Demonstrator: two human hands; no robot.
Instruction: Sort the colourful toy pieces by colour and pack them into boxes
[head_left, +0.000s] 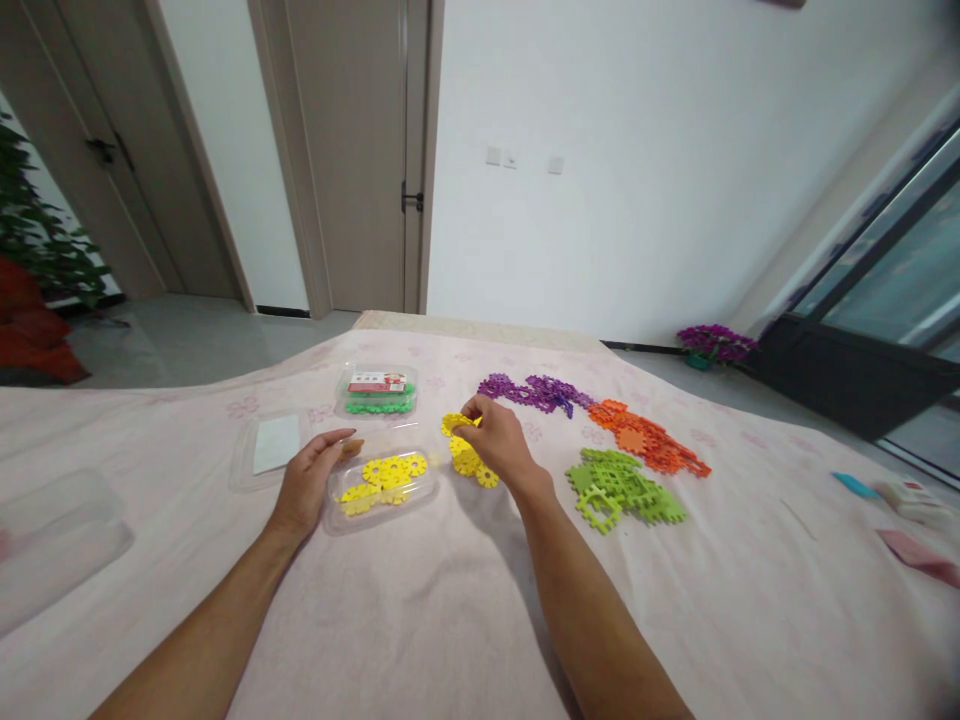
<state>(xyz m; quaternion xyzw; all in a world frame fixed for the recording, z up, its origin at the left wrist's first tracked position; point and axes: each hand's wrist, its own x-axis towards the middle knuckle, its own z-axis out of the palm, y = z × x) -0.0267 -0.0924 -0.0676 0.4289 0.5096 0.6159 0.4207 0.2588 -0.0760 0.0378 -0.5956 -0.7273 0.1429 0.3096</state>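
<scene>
My left hand (306, 487) grips the left rim of a clear plastic box (336, 518), with fingertips showing through its wall. Several yellow flower-shaped discs (394, 468) lie inside the box. To the right of it, my right hand (496, 440) pinches a yellow disc (452, 423) between thumb and fingers. Beneath that hand is a small pile of similar yellow discs (469, 460) on the cloth, partly hidden by the fingers. Just behind the box stands a closed clear container (379, 388) with green pieces and a printed label.
Purple pieces (532, 390), orange pieces (649, 440) and lime-green pieces (622, 487) lie in heaps on the right of the pink cloth (420, 620). A clear lid with a white label (276, 445) and a larger clear tub (60, 540) are on the left.
</scene>
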